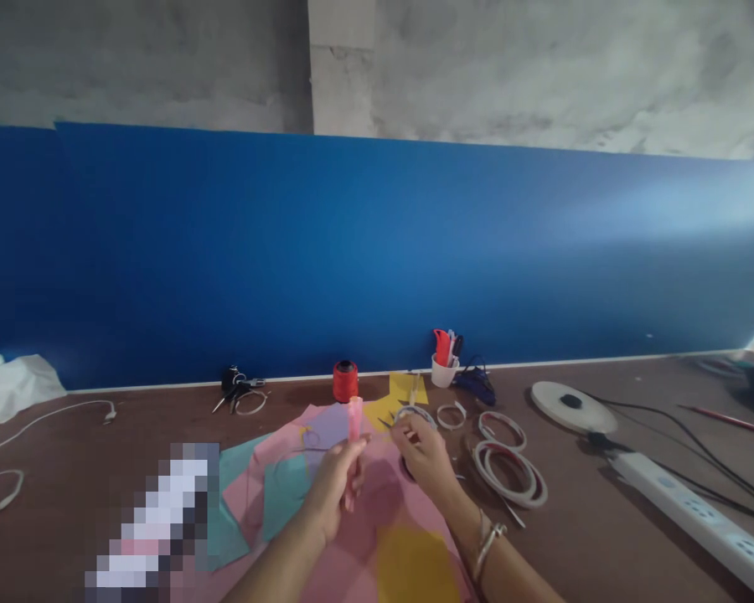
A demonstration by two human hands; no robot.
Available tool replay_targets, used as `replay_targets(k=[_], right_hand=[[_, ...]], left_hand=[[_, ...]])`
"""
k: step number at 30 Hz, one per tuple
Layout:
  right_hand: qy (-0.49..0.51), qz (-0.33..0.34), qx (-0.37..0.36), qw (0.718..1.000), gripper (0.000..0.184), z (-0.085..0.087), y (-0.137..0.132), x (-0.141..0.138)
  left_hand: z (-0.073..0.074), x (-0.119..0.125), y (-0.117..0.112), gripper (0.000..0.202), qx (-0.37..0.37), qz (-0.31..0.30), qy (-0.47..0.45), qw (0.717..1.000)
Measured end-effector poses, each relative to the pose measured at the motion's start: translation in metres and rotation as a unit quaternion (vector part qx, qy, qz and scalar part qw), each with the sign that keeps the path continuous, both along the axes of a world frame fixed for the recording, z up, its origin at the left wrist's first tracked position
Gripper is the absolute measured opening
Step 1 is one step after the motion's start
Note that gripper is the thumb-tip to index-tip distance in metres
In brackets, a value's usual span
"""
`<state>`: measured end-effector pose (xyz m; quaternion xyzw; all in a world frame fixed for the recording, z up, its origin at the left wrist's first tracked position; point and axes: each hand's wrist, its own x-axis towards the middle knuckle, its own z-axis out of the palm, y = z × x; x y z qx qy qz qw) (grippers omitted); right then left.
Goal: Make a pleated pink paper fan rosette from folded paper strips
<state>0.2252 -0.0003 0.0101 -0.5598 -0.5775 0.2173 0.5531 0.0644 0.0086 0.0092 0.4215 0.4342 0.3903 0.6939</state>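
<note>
A narrow pink piece of rolled or folded paper (355,419) stands upright in my left hand (339,481), its fingers closed around the lower part. Just to the right, my right hand (420,448) is closed in a pinch, apart from the pink paper. Two thin dark points (384,421) show by its fingertips; whether they belong to something it grips, I cannot make out. Beneath both hands lie overlapping coloured sheets: pink paper (352,553), teal paper (284,494), lilac paper (327,423) and yellow paper (415,561).
Behind the papers stand a red spool (345,383) and a white cup of pens (444,373). Coiled strips (508,476), a white reel (565,408) and a power strip (697,511) lie right. Keys (242,385) and a white cable (50,412) lie left. A blue partition (377,251) closes the back.
</note>
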Motion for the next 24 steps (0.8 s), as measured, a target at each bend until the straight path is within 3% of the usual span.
replay_targets(k=[3,5,8,10,16,24], right_hand=[[-0.102,-0.014,0.116,0.988,0.014,0.010,-0.005,0.009],[-0.122,0.051,0.133,0.982,0.013,0.019,-0.012,0.010],[-0.137,0.172,0.107,0.970,0.011,0.032,-0.023,0.003],[-0.146,0.205,0.077,0.965,0.011,0.034,-0.026,-0.002],[-0.139,0.175,-0.004,0.975,0.015,0.017,-0.013,0.003],[-0.062,0.176,-0.078,0.979,0.015,0.006,-0.006,0.012]], left_hand=[[-0.003,0.001,0.001,0.033,-0.001,0.007,0.054,0.999],[-0.006,-0.001,0.003,0.031,0.023,0.007,0.100,0.995],[-0.010,-0.003,0.006,0.031,0.059,-0.020,0.136,0.989],[-0.012,-0.003,0.006,0.031,0.080,-0.051,0.141,0.985],[-0.009,-0.001,0.001,0.011,0.103,-0.095,0.168,0.976],[0.005,-0.002,-0.007,0.013,0.088,-0.117,0.150,0.978]])
